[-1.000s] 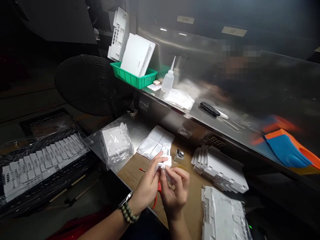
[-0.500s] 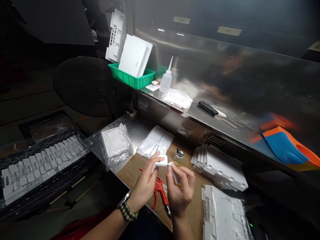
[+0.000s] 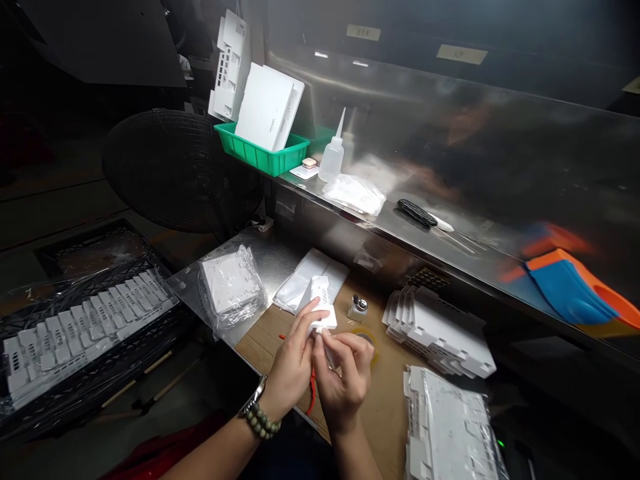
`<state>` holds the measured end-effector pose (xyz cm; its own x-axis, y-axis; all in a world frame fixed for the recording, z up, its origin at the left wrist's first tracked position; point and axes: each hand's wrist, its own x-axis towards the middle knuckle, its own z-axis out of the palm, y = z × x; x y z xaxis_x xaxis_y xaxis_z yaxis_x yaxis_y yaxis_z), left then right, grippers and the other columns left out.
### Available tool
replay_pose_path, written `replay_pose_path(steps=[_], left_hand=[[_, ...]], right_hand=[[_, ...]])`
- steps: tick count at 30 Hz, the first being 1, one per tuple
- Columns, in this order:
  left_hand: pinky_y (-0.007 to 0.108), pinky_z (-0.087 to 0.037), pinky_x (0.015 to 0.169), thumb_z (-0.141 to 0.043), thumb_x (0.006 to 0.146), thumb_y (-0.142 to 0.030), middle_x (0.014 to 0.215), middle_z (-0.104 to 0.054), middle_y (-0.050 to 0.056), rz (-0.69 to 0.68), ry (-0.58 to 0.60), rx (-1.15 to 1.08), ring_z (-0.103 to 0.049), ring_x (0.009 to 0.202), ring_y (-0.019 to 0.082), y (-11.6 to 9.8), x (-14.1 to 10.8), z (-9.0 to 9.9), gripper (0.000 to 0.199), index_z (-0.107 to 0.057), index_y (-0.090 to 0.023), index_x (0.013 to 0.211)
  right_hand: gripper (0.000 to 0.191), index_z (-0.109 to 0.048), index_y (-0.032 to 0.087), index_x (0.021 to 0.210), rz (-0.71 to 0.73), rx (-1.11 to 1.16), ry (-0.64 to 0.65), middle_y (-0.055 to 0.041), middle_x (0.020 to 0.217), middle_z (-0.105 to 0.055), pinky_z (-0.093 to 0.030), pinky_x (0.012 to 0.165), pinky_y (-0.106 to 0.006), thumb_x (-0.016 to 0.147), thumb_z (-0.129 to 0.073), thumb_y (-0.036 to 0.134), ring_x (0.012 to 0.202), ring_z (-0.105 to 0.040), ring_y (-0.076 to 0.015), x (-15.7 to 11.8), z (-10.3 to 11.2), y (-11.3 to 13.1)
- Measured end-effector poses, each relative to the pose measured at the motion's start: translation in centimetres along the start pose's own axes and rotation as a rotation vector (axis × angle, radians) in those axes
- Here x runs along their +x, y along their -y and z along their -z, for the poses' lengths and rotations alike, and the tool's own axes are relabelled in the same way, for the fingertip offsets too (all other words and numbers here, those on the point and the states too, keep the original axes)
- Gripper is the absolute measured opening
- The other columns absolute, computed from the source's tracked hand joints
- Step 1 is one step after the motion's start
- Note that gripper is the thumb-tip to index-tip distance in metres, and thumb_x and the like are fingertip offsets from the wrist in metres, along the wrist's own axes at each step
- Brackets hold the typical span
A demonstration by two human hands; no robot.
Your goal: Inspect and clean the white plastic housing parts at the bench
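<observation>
My left hand [image 3: 291,357] holds a white plastic part [image 3: 320,300] with a row of small slots, its fingers wrapped along the side. Close against it on the right, my right hand [image 3: 345,377] pinches a small piece of white material [image 3: 320,330] at the part's lower edge. A red-handled tool [image 3: 312,393] lies mostly hidden beneath my hands on the brown work surface. Behind my right hand are a roll of yellowish tape [image 3: 369,340] and a small glass bottle with a metal top [image 3: 359,308].
Stacked white panels [image 3: 445,330] and a plastic-wrapped stack [image 3: 450,427] stand at right. Bagged parts [image 3: 233,283] lie left, beside clear bags [image 3: 295,290]. The metal shelf [image 3: 385,230] above carries a green tray [image 3: 260,157] and a squeeze bottle [image 3: 331,160].
My right hand has moved left to the part's lower edge, covering more of the red tool and uncovering the tape roll. The white part is now tilted more upright, showing its slotted face.
</observation>
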<state>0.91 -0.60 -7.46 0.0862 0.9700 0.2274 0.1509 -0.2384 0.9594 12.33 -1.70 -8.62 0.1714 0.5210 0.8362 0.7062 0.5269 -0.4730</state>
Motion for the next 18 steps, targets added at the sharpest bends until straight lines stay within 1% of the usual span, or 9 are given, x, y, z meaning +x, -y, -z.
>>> replay_pose_path(steps=[6, 10, 15, 18], left_hand=[[0.043, -0.028, 0.126, -0.036, 0.104, -0.016, 0.162, -0.040, 0.005, -0.039, -0.008, 0.077, -0.033, 0.152, 0.020, 0.10, 0.09, 0.12, 0.042, -0.054, -0.030, 0.139], [0.045, -0.029, 0.125, -0.038, 0.104, -0.017, 0.163, -0.039, 0.005, -0.041, -0.035, 0.079, -0.034, 0.152, 0.022, 0.14, 0.24, 0.33, 0.040, -0.058, -0.030, 0.136], [0.047, -0.030, 0.125, -0.039, 0.103, -0.017, 0.161, -0.043, 0.005, -0.024, -0.058, 0.060, -0.036, 0.151, 0.024, 0.33, 0.35, 0.49, 0.039, -0.059, -0.030, 0.134], [0.046, -0.029, 0.125, -0.039, 0.103, -0.018, 0.161, -0.042, 0.005, -0.014, -0.057, 0.051, -0.036, 0.151, 0.024, 0.37, 0.33, 0.64, 0.037, -0.060, -0.030, 0.132]], right_hand=[[0.026, -0.070, 0.022, 0.107, -0.070, -0.013, -0.029, -0.0038, 0.096, -0.062, -0.051, 0.077, -0.036, 0.085, -0.075, 0.008, 0.087, -0.063, -0.0179, 0.07, -0.26, 0.15], [0.022, -0.070, 0.023, 0.104, -0.056, -0.005, -0.004, -0.0027, 0.093, -0.063, -0.051, 0.076, -0.035, 0.086, -0.075, 0.010, 0.084, -0.063, -0.0170, 0.30, -0.51, 0.21], [0.024, -0.071, 0.023, 0.106, -0.082, -0.023, -0.033, -0.0035, 0.094, -0.063, -0.051, 0.076, -0.035, 0.086, -0.075, 0.010, 0.085, -0.062, -0.0175, 0.46, -0.76, 0.17], [0.023, -0.070, 0.022, 0.104, -0.050, -0.010, -0.017, -0.0026, 0.092, -0.063, -0.049, 0.076, -0.035, 0.085, -0.075, 0.009, 0.082, -0.061, -0.0169, 0.57, -1.01, 0.47]])
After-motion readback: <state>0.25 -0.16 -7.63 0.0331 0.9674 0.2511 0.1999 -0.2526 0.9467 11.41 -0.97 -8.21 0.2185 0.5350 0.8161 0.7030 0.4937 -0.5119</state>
